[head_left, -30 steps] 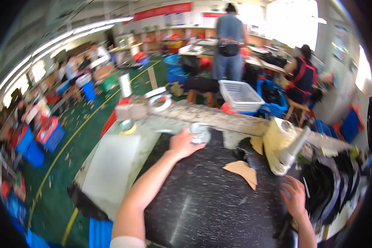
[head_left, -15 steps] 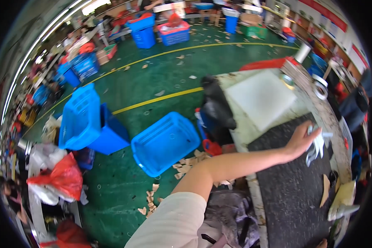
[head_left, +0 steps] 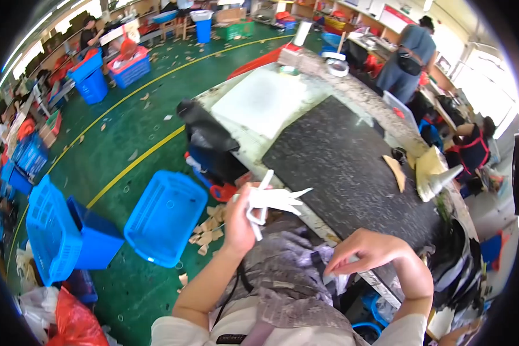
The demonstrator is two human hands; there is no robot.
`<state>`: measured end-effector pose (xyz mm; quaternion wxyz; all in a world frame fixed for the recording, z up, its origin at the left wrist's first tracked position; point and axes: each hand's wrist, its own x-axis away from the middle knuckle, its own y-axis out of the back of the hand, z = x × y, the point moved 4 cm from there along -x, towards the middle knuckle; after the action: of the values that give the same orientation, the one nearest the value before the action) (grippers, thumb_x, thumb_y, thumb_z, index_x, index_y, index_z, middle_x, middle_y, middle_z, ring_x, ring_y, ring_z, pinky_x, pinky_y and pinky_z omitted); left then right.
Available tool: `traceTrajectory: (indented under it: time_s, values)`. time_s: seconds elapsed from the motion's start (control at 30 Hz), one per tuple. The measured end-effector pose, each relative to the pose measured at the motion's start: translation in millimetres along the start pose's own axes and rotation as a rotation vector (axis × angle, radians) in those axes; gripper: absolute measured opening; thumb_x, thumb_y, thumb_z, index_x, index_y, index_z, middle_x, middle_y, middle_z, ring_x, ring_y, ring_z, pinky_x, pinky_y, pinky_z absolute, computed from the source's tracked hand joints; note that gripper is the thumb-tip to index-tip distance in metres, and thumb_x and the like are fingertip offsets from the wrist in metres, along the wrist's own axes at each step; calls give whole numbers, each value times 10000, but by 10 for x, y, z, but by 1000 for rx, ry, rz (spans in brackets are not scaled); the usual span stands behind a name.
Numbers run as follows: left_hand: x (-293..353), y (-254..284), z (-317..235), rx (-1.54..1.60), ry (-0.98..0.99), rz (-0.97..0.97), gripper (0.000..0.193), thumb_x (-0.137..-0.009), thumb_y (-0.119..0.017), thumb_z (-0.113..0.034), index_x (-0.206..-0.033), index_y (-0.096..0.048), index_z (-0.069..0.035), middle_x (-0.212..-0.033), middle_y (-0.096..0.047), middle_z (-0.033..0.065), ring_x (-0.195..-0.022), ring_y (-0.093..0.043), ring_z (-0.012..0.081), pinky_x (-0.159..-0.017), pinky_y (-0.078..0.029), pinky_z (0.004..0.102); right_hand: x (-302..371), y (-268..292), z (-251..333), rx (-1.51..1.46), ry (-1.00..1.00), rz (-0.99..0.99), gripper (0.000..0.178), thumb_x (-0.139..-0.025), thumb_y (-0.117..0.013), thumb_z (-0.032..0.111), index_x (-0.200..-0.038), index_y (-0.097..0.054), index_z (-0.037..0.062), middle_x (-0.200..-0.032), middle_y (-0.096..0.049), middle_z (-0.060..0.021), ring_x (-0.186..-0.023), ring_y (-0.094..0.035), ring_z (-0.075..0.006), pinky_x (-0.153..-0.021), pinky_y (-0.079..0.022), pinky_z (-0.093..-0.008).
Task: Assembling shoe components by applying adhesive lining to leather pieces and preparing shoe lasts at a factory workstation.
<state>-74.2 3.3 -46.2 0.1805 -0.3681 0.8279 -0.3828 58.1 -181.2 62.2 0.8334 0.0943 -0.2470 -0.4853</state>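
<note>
My left hand point(head_left: 241, 222), raised in front of my body beside the table edge, is closed round a limp white glove point(head_left: 275, 199). The glove's fingers stick out to the right, over the near edge of the worktable. My right hand point(head_left: 370, 252) hovers by the table's front corner, palm down, its fingers loosely bent and apart with nothing seen in them. A pale whitish piece point(head_left: 341, 282) shows just below those fingers; whether they touch it I cannot tell. Beyond both hands a black speckled mat point(head_left: 352, 167) covers much of the tabletop.
A white sheet point(head_left: 259, 101) lies at the far end of the table. A tan curved piece point(head_left: 395, 172) and a pale yellow cone-like object point(head_left: 431, 173) sit on the right. An empty-looking blue crate point(head_left: 166, 216) stands on the floor at left, near tan scraps point(head_left: 207, 230). People work beyond.
My left hand has come back from the far right of the mat toward my body, bringing the glove. My right hand has risen into view. The head view has turned right.
</note>
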Motion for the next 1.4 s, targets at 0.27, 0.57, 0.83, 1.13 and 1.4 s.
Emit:
traceTrajectory:
  time_s: [0.27, 0.57, 0.83, 1.13, 1.4]
  values:
    - [347, -359, 34, -90, 108, 122, 470, -1002, -378, -386, -1164, -590, 1, -851, -629, 17, -620, -480, 49, -501, -343, 197, -184, 183, 259, 341, 307, -728, 743, -757, -785, 134, -1394, -415, 36, -1354, -499, -180, -1229, -511, -299, -1046, -408, -407]
    - [471, -123, -320, -143, -276, -73, 383, -1016, -353, -281, -1211, -536, -7, -759, -496, 17, -472, -374, 51, -402, -256, 205, -423, 370, -374, -595, 123, -660, 359, -954, -579, 160, -1293, -528, 53, -843, -663, -22, -489, -474, -43, -478, -447, -187]
    - [646, -447, 3, -475, -302, 29, 174, -854, -671, -17, -1027, -674, -9, -982, -601, 18, -762, -556, 51, -575, -391, 164, -954, -88, -368, -467, 330, -555, 269, -973, -571, 257, -1164, -602, 69, -780, -587, 22, -570, -492, -49, -505, -418, -204]
    - [711, 22, -31, -298, -253, -297, 166, -908, -623, -64, -1060, -669, -18, -737, -587, -8, -533, -424, 21, -458, -282, 172, -567, 205, -444, -1067, 77, -501, 368, -1007, -479, 275, -1254, -531, 7, -614, -412, 20, -499, -332, -55, -459, -290, -230]
    - [307, -458, 162, -454, 45, 154, 307, -999, -465, -219, -1027, -660, 16, -772, -625, 31, -541, -448, 37, -459, -290, 173, 27, 386, -417, -956, 190, -743, 373, -950, -581, 212, -1248, -534, -8, -694, -479, 22, -525, -398, -45, -456, -312, -197]
